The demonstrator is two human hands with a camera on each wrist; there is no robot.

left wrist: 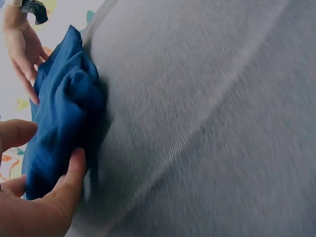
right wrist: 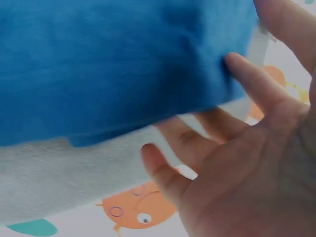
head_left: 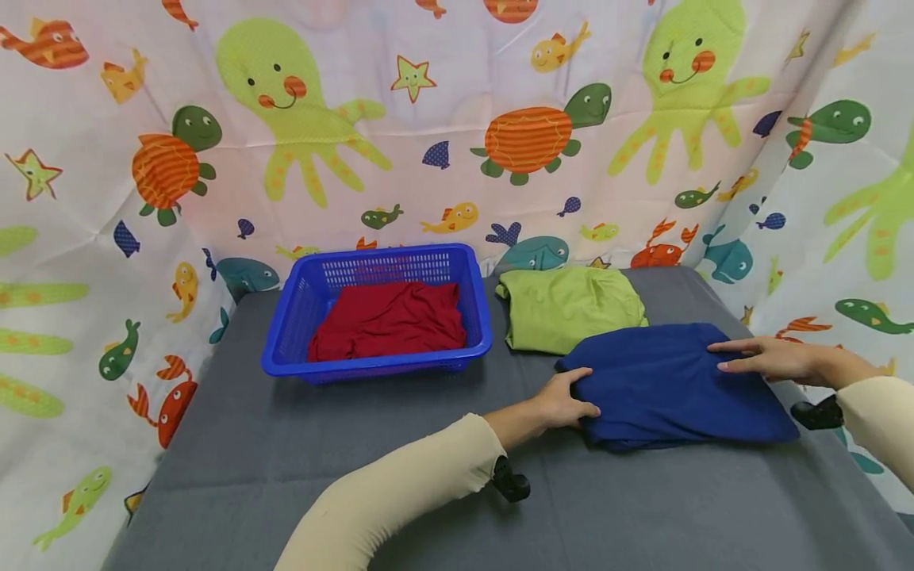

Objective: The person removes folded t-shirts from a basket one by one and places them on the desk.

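Note:
A folded dark blue garment lies on the right part of the grey table. At its left end is my left hand, thumb and fingers spread along the edge; the left wrist view shows the fingertips right at the fabric. My right hand reaches over the upper right side with its fingers extended onto the cloth. Seen from the right wrist, the right hand has spread, fairly straight fingers at the garment's edge, some partly hidden by fabric.
Behind the blue garment sits a folded lime green garment, overlapped by it in the head view. A blue plastic basket to the left holds a red garment. A curtain with sea animals hangs around the grey table.

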